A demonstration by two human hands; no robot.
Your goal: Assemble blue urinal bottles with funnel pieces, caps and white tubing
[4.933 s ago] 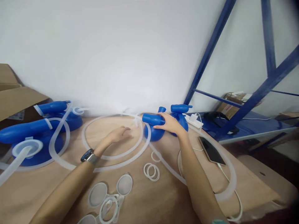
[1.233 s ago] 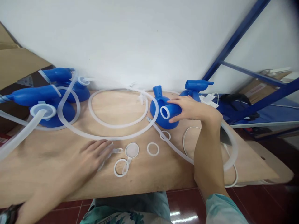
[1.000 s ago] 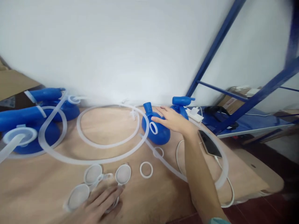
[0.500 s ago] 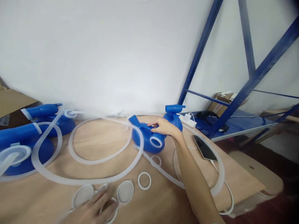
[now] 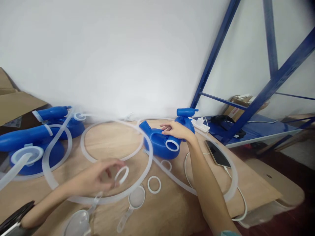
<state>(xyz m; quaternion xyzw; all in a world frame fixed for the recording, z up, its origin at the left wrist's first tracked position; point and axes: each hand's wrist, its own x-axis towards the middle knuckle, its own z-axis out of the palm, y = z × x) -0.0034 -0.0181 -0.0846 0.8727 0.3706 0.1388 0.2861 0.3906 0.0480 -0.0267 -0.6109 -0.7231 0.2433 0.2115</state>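
Note:
My left hand is pinching a thin white ring above the table. My right hand grips a blue plastic bottle from above at its handle; its round, white-rimmed mouth faces me. Another white ring lies in front of the bottle, and a fainter clear ring sits closer to it. Below my left hand are a translucent round cap with a strap and a second such cap at the bottom edge.
Translucent hoses loop across the wooden table. More blue bottles and a cardboard box stand left. Another blue bottle, a power strip and a phone are at right, near a blue metal shelf.
My left hand has risen from the table, lifting the white ring from among the caps. My right hand stays on the blue bottle, whose mouth has turned slightly.

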